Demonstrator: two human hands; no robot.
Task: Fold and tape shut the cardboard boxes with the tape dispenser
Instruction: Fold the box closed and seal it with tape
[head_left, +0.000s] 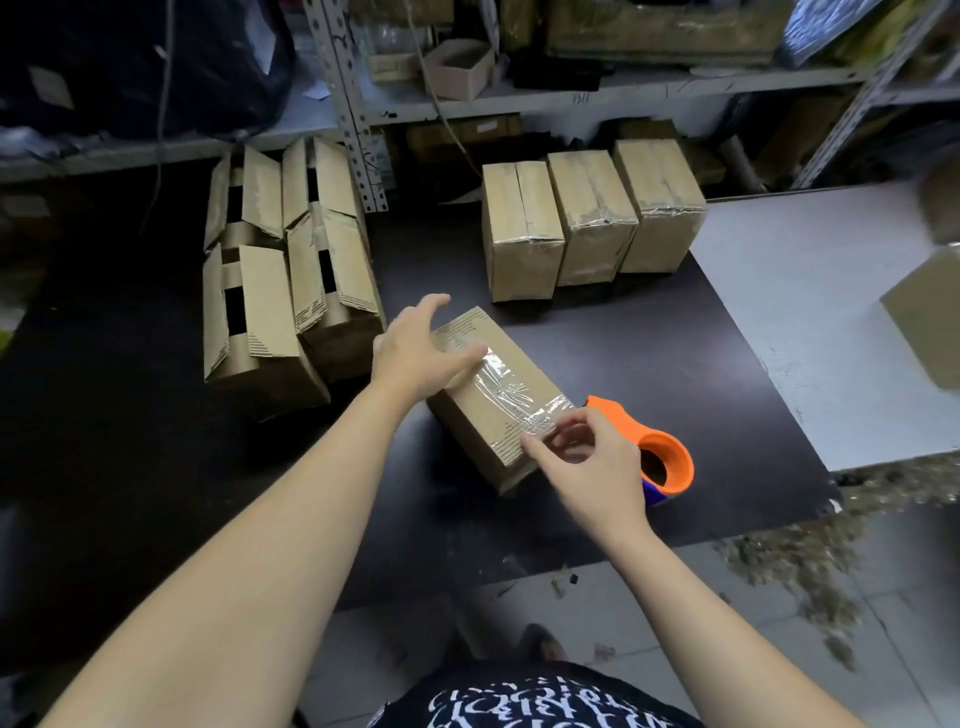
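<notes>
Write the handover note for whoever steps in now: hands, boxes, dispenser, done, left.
Left hand: flat on top of the centre box, pressing it.
Right hand: pinches the end of the tape strip at that box's near edge.
Tape dispenser: on the table beside the right hand, unheld.
Done: three taped boxes in a row at the back.
Left: smooth this strip down, then fold and tape the open boxes on the left, flaps up.

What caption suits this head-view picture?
Left hand steadies a cardboard box while right hand pinches tape, orange tape dispenser beside.
</notes>
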